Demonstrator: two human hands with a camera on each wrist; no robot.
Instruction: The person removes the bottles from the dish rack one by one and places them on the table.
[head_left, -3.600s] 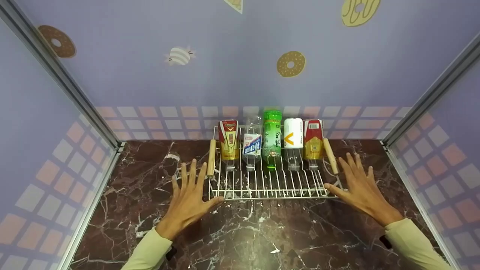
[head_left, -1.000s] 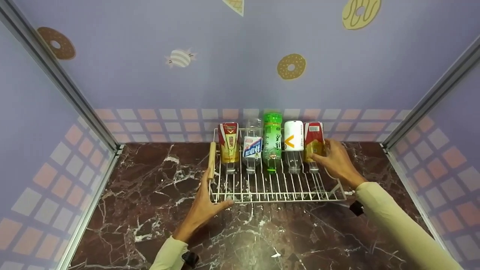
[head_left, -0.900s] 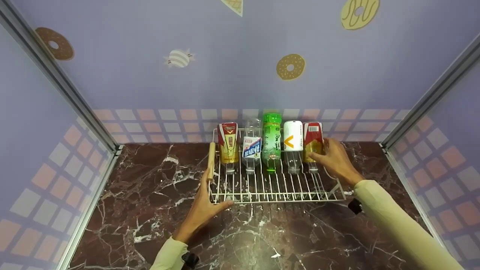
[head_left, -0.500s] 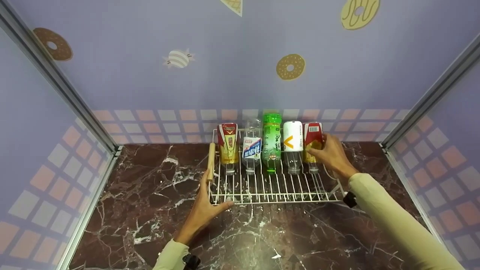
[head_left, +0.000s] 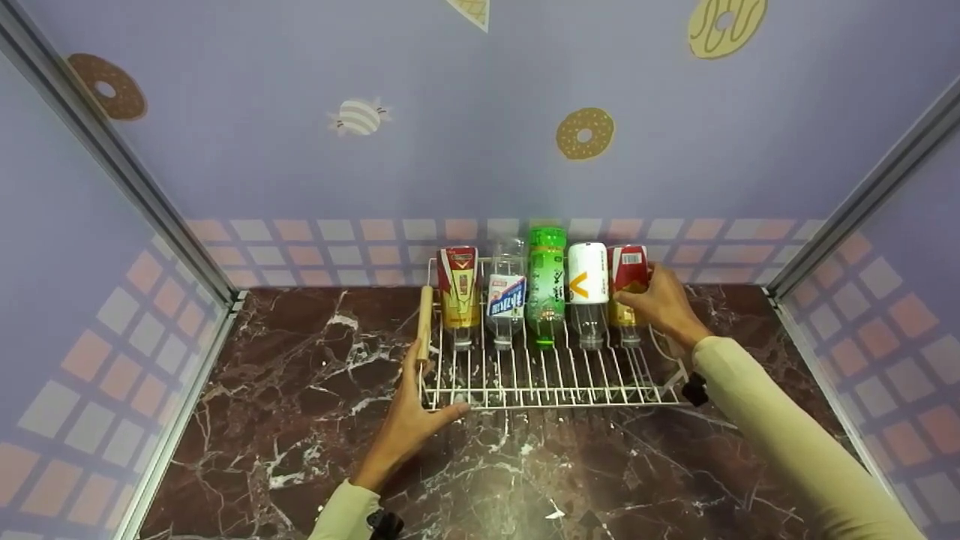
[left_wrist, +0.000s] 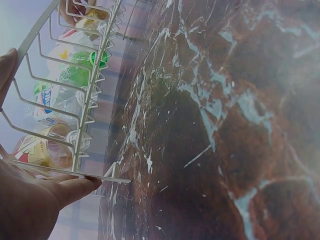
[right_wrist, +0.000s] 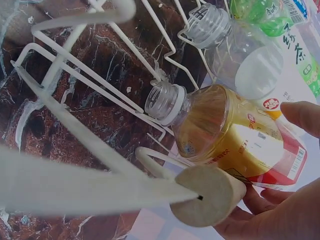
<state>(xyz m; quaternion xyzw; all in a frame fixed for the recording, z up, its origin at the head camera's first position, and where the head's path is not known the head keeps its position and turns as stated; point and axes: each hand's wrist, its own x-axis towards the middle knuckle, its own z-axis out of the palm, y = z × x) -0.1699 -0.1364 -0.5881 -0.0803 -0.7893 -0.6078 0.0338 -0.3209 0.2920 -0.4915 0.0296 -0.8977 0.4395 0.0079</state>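
A white wire rack with wooden side handles holds several upside-down bottles, caps toward the front. My left hand lies at the rack's front-left corner, fingers extended along its side beside the handle and thumb stretched by the front wire. In the left wrist view, that hand touches the frame. At the right end, my right hand grips the red-and-gold bottle, thumb in front and fingers at its far side. The right wrist view shows this bottle between the thumb and partly hidden fingers.
Left of the gripped bottle stand a white-labelled bottle, a green bottle, a clear blue-and-white-labelled bottle and another red-and-gold bottle. Purple walls enclose the back and sides of the dark marbled surface.
Both hands were spread beside the rack earlier. The left moved to its front-left corner and the right took hold of the rightmost bottle. Recently the right hand shifted slightly back and left.
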